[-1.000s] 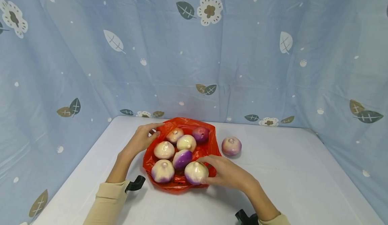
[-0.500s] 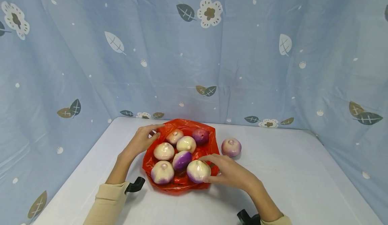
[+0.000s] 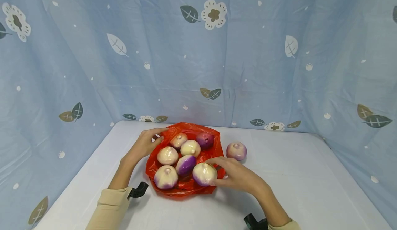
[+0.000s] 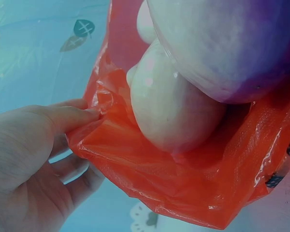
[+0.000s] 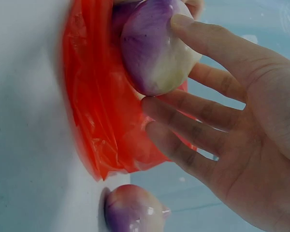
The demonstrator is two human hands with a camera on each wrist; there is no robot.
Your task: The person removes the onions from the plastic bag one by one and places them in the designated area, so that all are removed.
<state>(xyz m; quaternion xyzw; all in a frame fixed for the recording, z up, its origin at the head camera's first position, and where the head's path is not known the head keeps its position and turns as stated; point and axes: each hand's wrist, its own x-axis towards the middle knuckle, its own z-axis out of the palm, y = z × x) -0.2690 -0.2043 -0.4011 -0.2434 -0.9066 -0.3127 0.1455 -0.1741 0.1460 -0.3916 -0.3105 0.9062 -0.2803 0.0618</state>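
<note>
A red plastic bag lies spread with its mouth up, several purple-and-white onions inside it. My left hand pinches the bag's left rim; in the left wrist view its thumb presses on the red film. At the bag's near right side, my right hand holds one onion between thumb and fingers. The right wrist view has this onion just above the bag, with the lower fingers spread beneath it.
A single loose onion sits on the white table, right of the bag and beyond my right hand. Blue patterned curtain closes off the back and sides. Black camera mounts stick out from both wrists.
My right hand has shifted slightly right and away from me, with its onion moving along and the gap to the neighbouring onions widening. The left hand stays at the bag's rim.
</note>
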